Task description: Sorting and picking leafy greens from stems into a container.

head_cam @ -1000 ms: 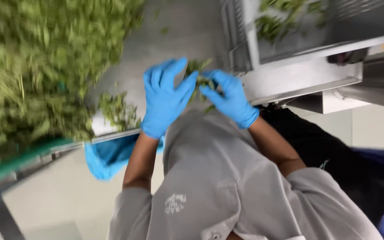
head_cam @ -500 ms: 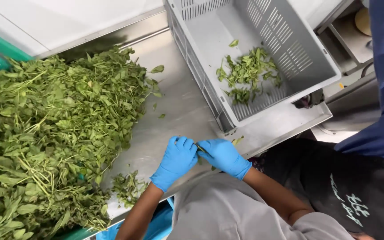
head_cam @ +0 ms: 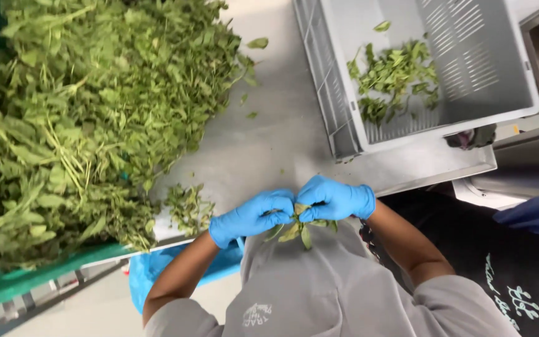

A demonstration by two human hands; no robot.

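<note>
Both hands wear blue gloves and meet just off the near edge of the steel table (head_cam: 263,143), over the person's grey shirt (head_cam: 325,281). The left hand (head_cam: 251,216) and the right hand (head_cam: 338,198) each have their fingers curled in and pinched on the same small sprig of green leaves (head_cam: 297,224), one hand at either end. The sprig lies roughly crosswise between the two hands, its long axis running left to right, with a few leaves hanging down from it toward the shirt.

On the table, to the left of the hands, a big heap of leafy green stems (head_cam: 82,112) covers most of the surface, and a small clump of leaves (head_cam: 188,209) sits at the table's near edge just beside the left hand. To the far right of the table stands a grey slotted plastic crate (head_cam: 469,62) with a loose scatter of picked leaves (head_cam: 394,78) on its floor. A blue bag (head_cam: 151,271) hangs below the table edge, under the left forearm.
</note>
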